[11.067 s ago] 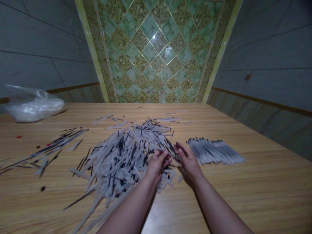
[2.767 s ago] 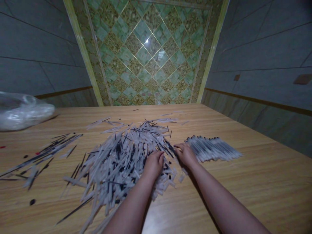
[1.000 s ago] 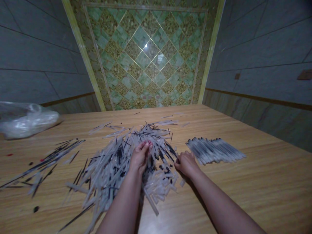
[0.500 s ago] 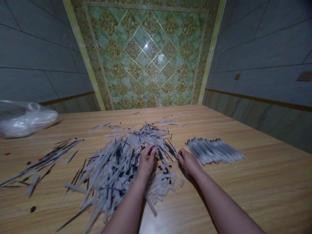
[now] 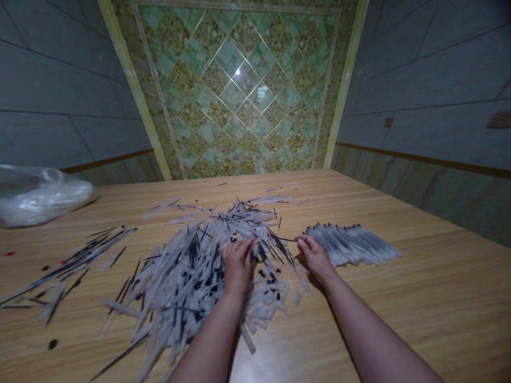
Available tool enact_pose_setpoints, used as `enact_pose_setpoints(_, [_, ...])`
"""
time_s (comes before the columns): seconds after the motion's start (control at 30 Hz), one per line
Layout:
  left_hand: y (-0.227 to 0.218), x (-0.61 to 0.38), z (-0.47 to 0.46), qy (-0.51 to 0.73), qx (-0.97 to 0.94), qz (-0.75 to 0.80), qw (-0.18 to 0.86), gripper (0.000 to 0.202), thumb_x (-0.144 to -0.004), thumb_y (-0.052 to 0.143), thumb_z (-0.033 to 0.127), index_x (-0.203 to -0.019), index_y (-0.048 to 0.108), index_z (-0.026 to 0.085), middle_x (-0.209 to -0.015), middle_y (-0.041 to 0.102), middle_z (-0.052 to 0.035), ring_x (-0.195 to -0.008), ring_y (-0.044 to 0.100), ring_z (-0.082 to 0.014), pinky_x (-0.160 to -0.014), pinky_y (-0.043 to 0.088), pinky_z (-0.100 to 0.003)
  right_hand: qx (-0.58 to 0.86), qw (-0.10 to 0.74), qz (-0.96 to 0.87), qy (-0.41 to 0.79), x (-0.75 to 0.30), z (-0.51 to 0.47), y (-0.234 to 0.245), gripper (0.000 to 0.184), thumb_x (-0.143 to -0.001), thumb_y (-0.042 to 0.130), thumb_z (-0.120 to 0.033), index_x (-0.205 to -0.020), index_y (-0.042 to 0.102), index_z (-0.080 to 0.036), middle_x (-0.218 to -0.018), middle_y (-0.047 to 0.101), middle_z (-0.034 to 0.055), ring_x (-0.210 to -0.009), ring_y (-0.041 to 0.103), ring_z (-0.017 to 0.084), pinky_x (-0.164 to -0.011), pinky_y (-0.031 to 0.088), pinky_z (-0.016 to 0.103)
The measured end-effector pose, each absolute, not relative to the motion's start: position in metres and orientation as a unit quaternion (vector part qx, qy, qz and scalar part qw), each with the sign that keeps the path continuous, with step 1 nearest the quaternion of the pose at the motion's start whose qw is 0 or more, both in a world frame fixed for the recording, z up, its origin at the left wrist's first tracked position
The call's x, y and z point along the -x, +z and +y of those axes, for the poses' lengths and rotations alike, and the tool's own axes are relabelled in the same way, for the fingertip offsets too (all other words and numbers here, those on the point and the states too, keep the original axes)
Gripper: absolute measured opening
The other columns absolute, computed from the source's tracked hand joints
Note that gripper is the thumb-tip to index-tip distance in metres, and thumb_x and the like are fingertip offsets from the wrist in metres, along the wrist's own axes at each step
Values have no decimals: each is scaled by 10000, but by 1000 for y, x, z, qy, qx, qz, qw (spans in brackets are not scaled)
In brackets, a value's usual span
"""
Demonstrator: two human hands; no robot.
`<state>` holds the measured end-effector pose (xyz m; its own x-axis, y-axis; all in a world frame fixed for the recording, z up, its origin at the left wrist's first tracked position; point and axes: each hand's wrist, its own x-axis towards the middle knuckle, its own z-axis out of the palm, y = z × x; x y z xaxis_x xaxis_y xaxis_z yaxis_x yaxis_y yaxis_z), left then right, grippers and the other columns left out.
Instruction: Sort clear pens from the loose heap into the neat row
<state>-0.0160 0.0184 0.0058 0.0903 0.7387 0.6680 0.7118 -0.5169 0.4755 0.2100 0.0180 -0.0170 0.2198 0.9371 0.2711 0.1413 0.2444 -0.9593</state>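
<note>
1. A person's two bare forearms reach forward over a wooden counter (image 5: 399, 308), seen from above and behind the hands.
2. The left hand (image 5: 238, 263) lies palm down on a big loose pile of clear tubes (image 5: 187, 271) mixed with black pieces. Its fingers (image 5: 241, 246) are bent over the heap, and a clear tube crosses just under the fingertips. I cannot tell whether they grip it.
3. The right hand (image 5: 316, 256) rests at the pile's right edge with its fingers drawn together in a pinch on the end of a thin black refill (image 5: 286, 239). The refill points away from those fingertips, towards the left hand.
4. Just beyond and to the right of the right fingers lies a tidy row of pens (image 5: 353, 244), side by side (dark tips all at the far-left end).
5. Well to the left of the left fingers, scattered black refills (image 5: 75, 260) lie on the wood.
6. Farther left and back sits a clear plastic bag (image 5: 40, 194).
7. Ahead of both hands rises a green diamond-tiled wall (image 5: 239, 90).
</note>
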Motion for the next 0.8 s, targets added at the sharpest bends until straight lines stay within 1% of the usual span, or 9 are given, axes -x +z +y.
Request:
enact_pose_setpoints(0.17, [5, 16, 19, 450, -742, 497, 8, 262, -811, 476, 214, -1023, 626, 247, -874, 616, -52, -861, 499, -197, -807, 354, -366, 543, 553, -566, 281, -212, 20, -20, 303, -761, 464, -429, -851, 589, -168, -674, 559, 3, -622, 496, 139, -600, 406, 252])
enact_pose_setpoints(0.3, [6, 17, 18, 429, -753, 499, 7, 287, -791, 491, 180, -1031, 625, 261, -892, 614, -53, -878, 484, -207, -828, 329, -377, 544, 529, -601, 250, -214, 19, -17, 303, -780, 440, -418, -847, 599, -169, -806, 623, 50, -781, 554, 178, -709, 435, 287])
enact_pose_setpoints(0.37, [7, 17, 17, 413, -764, 496, 3, 291, -778, 506, 169, -1020, 630, 272, -904, 613, -53, -894, 474, -213, -853, 303, -397, 547, 529, -604, 237, -217, 18, -14, 304, -779, 449, -418, -851, 610, -170, -850, 635, 67, -825, 565, 190, -736, 441, 301])
enact_pose_setpoints(0.47, [9, 14, 14, 380, -794, 475, 2, 304, -755, 527, 144, -999, 637, 290, -904, 610, -47, -905, 466, -216, -897, 248, -432, 546, 561, -576, 234, -217, 15, -8, 328, -755, 503, -420, -918, 615, -159, -884, 644, 85, -808, 588, 192, -743, 450, 320])
enact_pose_setpoints(0.53, [9, 9, 11, 364, -812, 457, 12, 326, -749, 525, 125, -1006, 632, 295, -890, 608, -43, -894, 467, -210, -913, 223, -443, 531, 582, -558, 261, -211, 12, -5, 377, -741, 538, -420, -1005, 599, -157, -904, 652, 91, -797, 606, 189, -751, 455, 331])
enact_pose_setpoints(0.6, [8, 2, 8, 359, -820, 446, 24, 337, -756, 513, 122, -1023, 625, 295, -873, 606, -42, -880, 470, -205, -912, 219, -442, 503, 587, -553, 310, -200, 9, -4, 428, -743, 549, -430, -1082, 575, -170, -940, 658, 96, -833, 615, 193, -772, 458, 340])
enact_pose_setpoints(0.73, [5, -8, 3, 357, -828, 431, 42, 334, -778, 497, 147, -1049, 610, 306, -869, 600, -42, -890, 472, -204, -894, 240, -421, 424, 557, -560, 443, -174, 1, -6, 487, -790, 488, -478, -1201, 502, -218, -1094, 622, 102, -963, 588, 190, -847, 442, 352])
enact_pose_setpoints(0.8, [3, -9, 3, 363, -826, 428, 55, 329, -787, 495, 161, -1060, 602, 309, -878, 603, -40, -897, 472, -200, -889, 247, -411, 395, 549, -553, 486, -167, -1, -7, 510, -800, 462, -504, -1233, 471, -235, -1154, 589, 101, -1019, 562, 191, -867, 434, 351])
